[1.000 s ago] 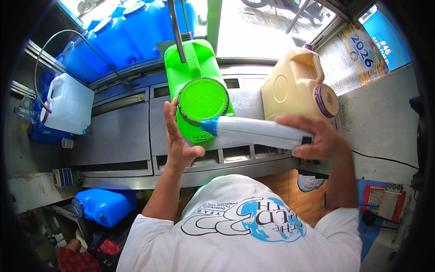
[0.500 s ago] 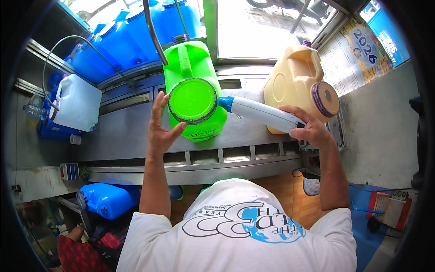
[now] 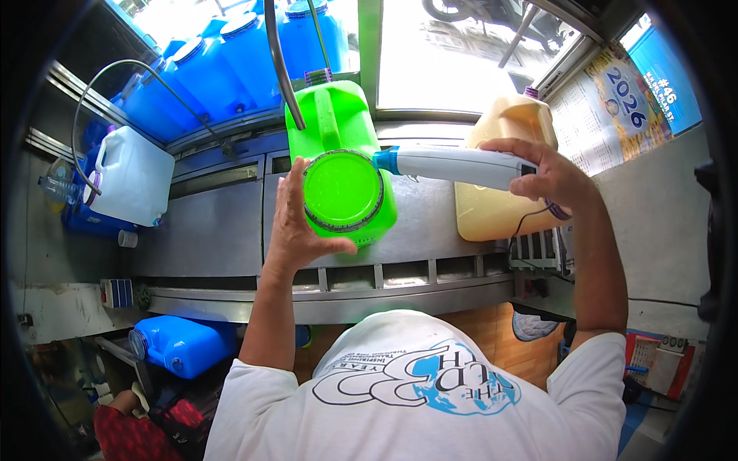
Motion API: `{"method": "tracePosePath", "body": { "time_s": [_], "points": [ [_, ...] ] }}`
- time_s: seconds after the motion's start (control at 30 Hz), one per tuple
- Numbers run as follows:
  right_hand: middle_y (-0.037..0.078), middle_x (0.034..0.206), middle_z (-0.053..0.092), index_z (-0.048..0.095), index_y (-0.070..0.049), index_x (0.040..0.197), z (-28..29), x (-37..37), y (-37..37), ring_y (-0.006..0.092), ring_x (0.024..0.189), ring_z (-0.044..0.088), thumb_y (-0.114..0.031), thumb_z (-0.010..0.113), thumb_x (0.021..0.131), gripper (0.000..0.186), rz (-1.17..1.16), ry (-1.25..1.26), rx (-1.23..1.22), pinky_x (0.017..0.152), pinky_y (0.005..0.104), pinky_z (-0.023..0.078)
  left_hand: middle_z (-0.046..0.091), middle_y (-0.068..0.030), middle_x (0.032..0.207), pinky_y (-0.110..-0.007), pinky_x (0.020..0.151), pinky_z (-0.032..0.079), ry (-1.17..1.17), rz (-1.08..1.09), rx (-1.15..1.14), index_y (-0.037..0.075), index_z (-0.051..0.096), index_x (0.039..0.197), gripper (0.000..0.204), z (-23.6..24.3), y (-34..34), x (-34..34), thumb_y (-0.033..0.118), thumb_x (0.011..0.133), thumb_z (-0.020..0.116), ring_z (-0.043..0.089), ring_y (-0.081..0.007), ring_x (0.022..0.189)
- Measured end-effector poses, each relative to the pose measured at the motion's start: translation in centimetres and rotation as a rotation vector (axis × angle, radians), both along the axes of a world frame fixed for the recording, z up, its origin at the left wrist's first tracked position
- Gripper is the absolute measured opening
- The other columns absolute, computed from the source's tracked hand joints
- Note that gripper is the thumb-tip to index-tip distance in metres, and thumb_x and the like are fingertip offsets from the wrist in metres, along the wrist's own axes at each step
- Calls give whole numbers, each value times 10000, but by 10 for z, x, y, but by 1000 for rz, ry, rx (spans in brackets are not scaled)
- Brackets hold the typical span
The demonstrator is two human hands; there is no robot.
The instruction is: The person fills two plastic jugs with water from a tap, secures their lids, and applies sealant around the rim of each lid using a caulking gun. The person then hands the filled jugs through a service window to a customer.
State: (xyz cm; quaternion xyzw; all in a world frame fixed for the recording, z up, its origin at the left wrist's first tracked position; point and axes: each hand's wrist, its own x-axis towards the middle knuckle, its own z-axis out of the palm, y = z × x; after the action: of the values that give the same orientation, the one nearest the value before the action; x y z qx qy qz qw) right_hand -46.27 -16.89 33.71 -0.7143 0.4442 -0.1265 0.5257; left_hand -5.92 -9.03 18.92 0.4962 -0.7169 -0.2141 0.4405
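A bright green water jug (image 3: 372, 132) lies on the metal counter, its wide round green cap (image 3: 343, 190) facing me with a dark band around the rim. My left hand (image 3: 294, 228) is open at the cap's left side, fingers pointing up along the edge and thumb stretched below it. My right hand (image 3: 555, 173) grips a slim white tool with a blue nozzle, which looks like a heat gun (image 3: 461, 167). Its nozzle points at the cap's upper right rim. Behind the tool and right hand is a beige jug (image 3: 492, 211), its round cap mostly hidden.
On the left stands a whitish jug (image 3: 137, 173) beside a curved metal pipe. Another metal pipe (image 3: 280, 61) hangs over the green jug. Blue jugs (image 3: 257, 65) line the back; one blue jug (image 3: 184, 345) lies below the counter. A slotted channel runs along the counter's front (image 3: 415, 310).
My right hand has risen and moved right, bringing the heat gun more level. The left hand has shifted right and lower, thumb reaching under the cap. The whole view has shifted slightly.
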Motion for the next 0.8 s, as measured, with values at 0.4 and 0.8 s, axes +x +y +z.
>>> {"method": "tracePosePath", "body": {
  "time_s": [0.4,0.8],
  "points": [
    [102,1135,663,584,-60,1351,65,65,-64,152,923,627,-206,702,739,640,250,258,-110,829,286,521,461,-188,1469,-467,1170,294,-23,-8,-6,138,214,1566,1461,-1,-67,69,634,366,884,401,-334,1399],
    [41,815,584,501,-48,1412,-2,64,-130,58,531,453,-265,673,850,627,-36,-89,-109,463,226,405,600,-239,1285,-358,954,499,370,-41,393,9,397,1459,764,9,-251,52,311,858,759,606,-253,1165]
  ]
}}
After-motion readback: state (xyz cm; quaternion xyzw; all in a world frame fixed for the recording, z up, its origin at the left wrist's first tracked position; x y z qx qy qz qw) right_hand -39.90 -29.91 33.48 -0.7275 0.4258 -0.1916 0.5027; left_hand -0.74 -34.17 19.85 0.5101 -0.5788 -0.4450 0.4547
